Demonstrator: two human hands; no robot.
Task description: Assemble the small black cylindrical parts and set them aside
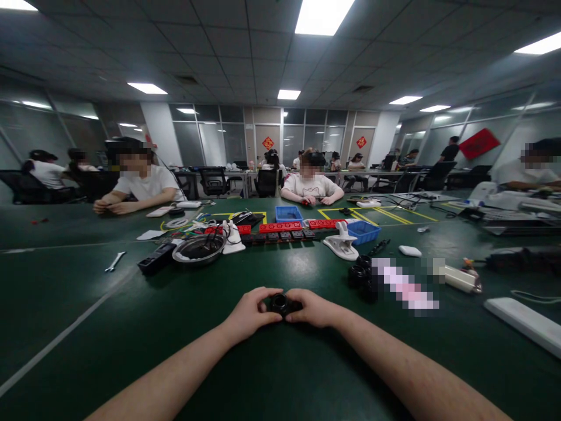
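A small black round part with a ring-shaped opening (279,303) is held low over the green table, close in front of me. On its left side, the thumb and fingers of my left hand (250,311) are closed around it. My right hand (312,307) grips it from the right, thumb below and fingers above. Part of the dark body is hidden behind the right fingers, and its exact kind cannot be made out. Several similar black round parts (363,273) are clustered farther off to the right of my hands.
Beyond my hands stand a metal bowl (199,250), a white clip stand (342,241), red strips (280,227) and blue bins (363,232), (288,214). A wrench (115,262) lies left; a white power strip (526,324) lies right. Co-workers sit across the table.
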